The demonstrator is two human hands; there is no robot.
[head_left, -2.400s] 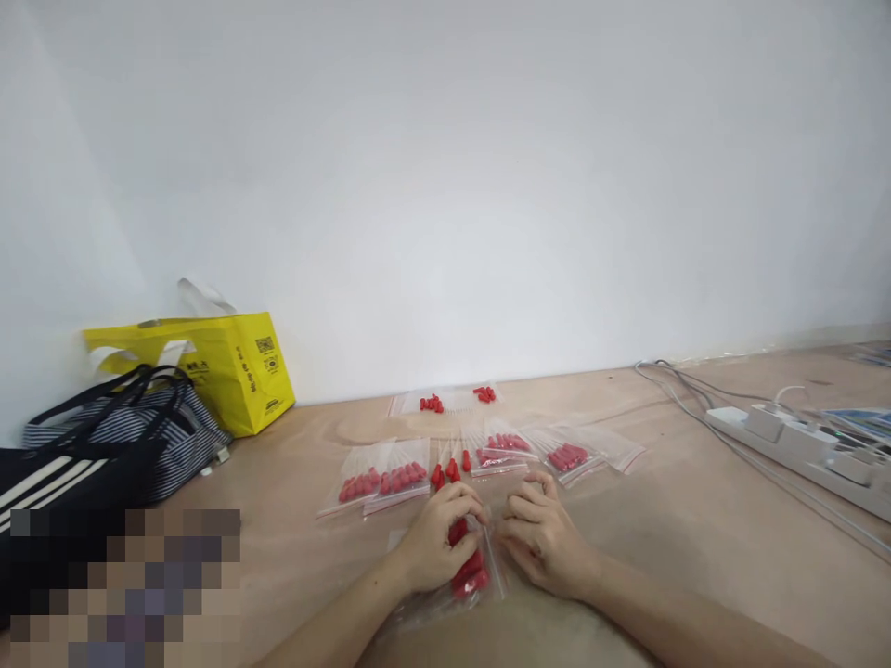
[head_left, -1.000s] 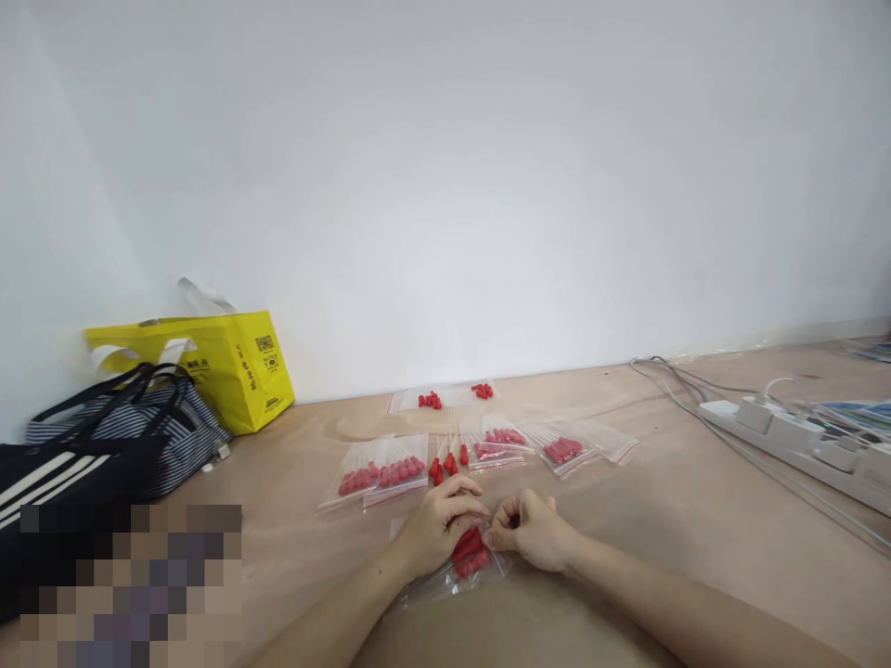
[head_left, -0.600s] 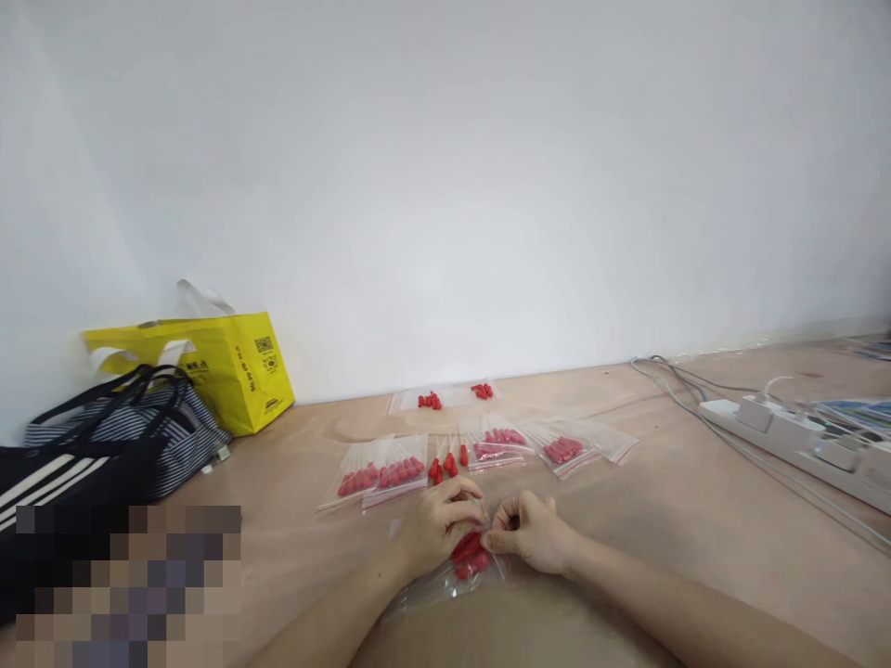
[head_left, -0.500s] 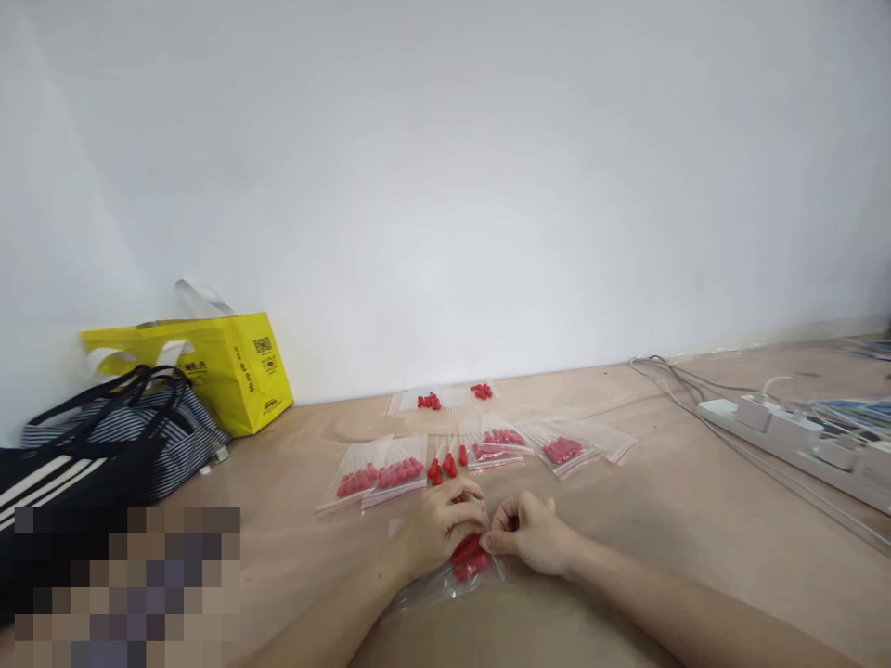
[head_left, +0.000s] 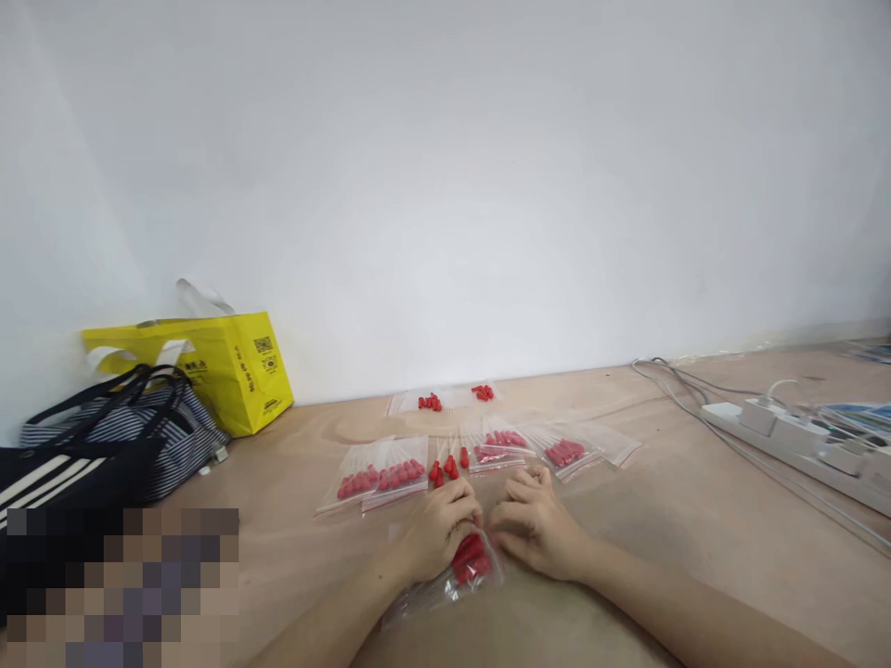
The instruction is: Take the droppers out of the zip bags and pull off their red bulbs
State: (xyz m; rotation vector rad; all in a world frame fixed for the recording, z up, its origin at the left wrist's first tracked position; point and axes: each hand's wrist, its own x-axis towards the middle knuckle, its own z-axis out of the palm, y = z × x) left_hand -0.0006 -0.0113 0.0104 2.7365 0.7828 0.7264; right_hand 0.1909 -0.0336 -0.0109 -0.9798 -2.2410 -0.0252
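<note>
Zip bag point(head_left: 437, 594), red-bulbed droppers point(head_left: 471, 561) inside: below left hand point(head_left: 444, 521), fingers clamped on bag edge. Right hand point(head_left: 535, 521) curled alongside; grip and seal cannot be told. Beyond: loaded zip bags point(head_left: 390, 497), seemingly done; loose droppers point(head_left: 452, 468), unbagged.

Shines as thin, creased plastic on the nearest clear zip bag point(head_left: 445, 594), smooth on the red bulb-shaped tips point(head_left: 470, 558) inside. Looks like low-sheen wood across the tan flat tabletop point(head_left: 696, 520), soft cloth on the dark-and-white striped bag point(head_left: 187, 436).
</note>
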